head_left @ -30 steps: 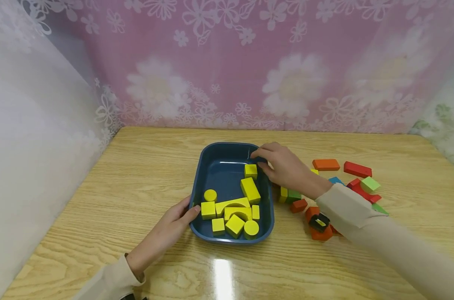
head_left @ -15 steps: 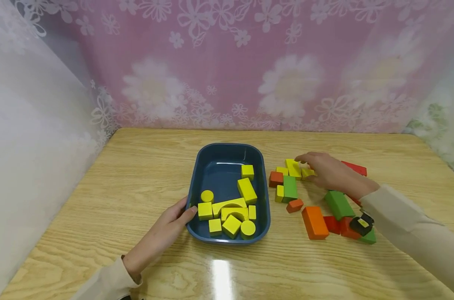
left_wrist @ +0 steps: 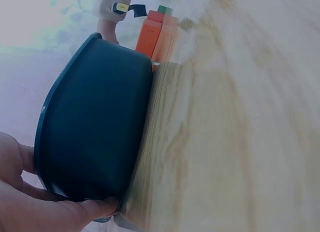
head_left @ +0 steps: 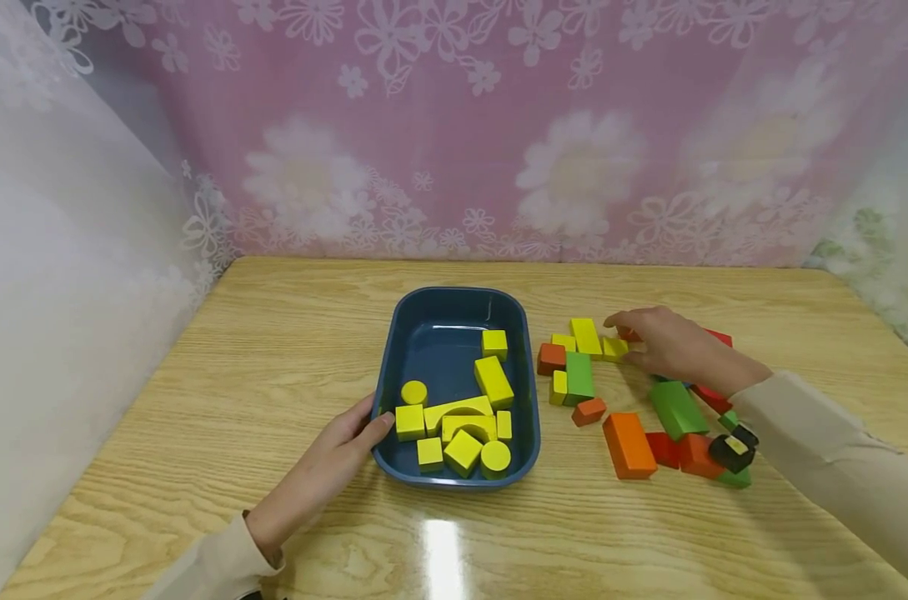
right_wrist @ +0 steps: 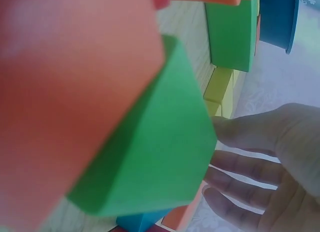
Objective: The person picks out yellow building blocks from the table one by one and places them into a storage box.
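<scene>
A dark blue tray [head_left: 442, 350] sits mid-table with several yellow blocks in its near and right parts, among them arches [head_left: 459, 408], cubes [head_left: 429, 455] and round pieces [head_left: 495, 459]. My left hand [head_left: 344, 435] grips its left rim, thumb over the edge; the left wrist view shows fingers against the outer wall. To the tray's right, my right hand [head_left: 667, 342] hovers with fingers parted beside a small yellow block [head_left: 614, 349], holding nothing I can see. A longer yellow block [head_left: 585, 338] lies left of it. Blocks beneath the right hand are partly hidden.
Mixed blocks lie around my right hand: a green block [head_left: 579, 377], a small orange-red one [head_left: 589, 412], an orange one [head_left: 630, 446] and a green arch [head_left: 679, 410]. Behind the wooden table [head_left: 303, 333] hangs a pink flowered cloth [head_left: 461, 150].
My right hand has moved from the tray's far right edge to the loose blocks on the right, shifting slightly further right lately. My left hand stays on the tray.
</scene>
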The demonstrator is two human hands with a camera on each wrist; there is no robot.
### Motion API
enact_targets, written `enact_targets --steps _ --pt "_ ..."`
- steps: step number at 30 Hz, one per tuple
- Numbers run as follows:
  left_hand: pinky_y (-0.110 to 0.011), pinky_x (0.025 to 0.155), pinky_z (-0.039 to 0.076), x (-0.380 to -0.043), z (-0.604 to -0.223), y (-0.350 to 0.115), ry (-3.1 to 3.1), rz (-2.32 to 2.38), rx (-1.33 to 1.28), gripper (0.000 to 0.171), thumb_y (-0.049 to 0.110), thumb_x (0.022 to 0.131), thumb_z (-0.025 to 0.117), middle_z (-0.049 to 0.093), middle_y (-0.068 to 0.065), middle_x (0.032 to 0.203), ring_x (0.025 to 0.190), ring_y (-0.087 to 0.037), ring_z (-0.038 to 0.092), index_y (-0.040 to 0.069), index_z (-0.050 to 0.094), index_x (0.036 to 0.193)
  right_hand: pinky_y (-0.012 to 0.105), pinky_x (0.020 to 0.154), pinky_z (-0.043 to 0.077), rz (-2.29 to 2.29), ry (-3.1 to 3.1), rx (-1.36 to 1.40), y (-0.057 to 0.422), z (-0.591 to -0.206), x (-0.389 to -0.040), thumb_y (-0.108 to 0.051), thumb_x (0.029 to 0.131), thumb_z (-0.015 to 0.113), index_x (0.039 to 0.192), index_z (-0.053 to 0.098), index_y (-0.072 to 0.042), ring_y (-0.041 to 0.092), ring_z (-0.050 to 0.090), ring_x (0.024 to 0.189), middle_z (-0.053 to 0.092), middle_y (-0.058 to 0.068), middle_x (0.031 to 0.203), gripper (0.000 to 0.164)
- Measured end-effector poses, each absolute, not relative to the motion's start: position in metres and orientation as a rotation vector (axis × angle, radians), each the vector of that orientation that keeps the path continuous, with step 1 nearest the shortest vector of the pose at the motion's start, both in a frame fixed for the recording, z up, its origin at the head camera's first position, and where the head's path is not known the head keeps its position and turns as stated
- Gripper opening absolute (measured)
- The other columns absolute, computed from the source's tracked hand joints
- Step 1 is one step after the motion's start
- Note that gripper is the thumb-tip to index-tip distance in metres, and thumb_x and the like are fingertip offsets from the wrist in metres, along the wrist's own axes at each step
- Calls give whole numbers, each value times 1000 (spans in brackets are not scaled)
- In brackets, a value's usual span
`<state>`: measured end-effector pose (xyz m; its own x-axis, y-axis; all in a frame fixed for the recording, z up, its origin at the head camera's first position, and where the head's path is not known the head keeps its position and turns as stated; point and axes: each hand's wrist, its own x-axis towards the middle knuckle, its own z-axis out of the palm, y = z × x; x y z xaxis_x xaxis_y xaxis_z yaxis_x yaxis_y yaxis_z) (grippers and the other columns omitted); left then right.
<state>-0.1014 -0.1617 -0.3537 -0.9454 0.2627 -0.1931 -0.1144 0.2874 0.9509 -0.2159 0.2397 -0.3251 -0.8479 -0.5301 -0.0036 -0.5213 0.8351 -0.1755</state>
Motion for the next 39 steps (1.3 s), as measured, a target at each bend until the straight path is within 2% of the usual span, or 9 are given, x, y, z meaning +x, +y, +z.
enact_targets --steps 13,20,24,32,39 --pt "-50 114 28 -101 -351 -164 2271 1688 165 51 21 104 41 33 -11 154 142 -27 30 8 29 151 44 73 56 -166 2946 -815 232 -323 -217 -4 79 77 122 59 3 27 64 86 68 13 96 47" --pt "-51 113 29 -100 -349 -165 2264 1696 192 52 22 104 42 33 -14 154 141 -29 31 6 29 151 38 67 55 -163 2952 -810 228 -319 -216 -3 79 76 121 58 3 19 59 76 65 8 88 47" --pt "-50 113 30 -99 -350 -164 2261 1702 183 52 22 104 42 34 -14 153 141 -29 33 6 29 151 38 67 55 -199 2980 -858 222 -309 -216 0 78 76 122 57 4 21 60 76 65 10 87 48" --pt "-50 113 31 -99 -352 -164 2282 1697 168 51 22 103 43 37 -13 152 140 -28 34 7 31 150 40 71 57 -317 3014 -979 175 -280 -211 -5 82 74 128 53 -3 27 65 82 67 13 97 50" --pt "-49 112 31 -99 -352 -163 2289 1700 177 51 22 103 43 38 -13 151 139 -29 36 7 32 150 38 74 58 -371 3024 -990 136 -278 -215 -9 83 74 135 49 -7 27 66 87 67 12 103 57"
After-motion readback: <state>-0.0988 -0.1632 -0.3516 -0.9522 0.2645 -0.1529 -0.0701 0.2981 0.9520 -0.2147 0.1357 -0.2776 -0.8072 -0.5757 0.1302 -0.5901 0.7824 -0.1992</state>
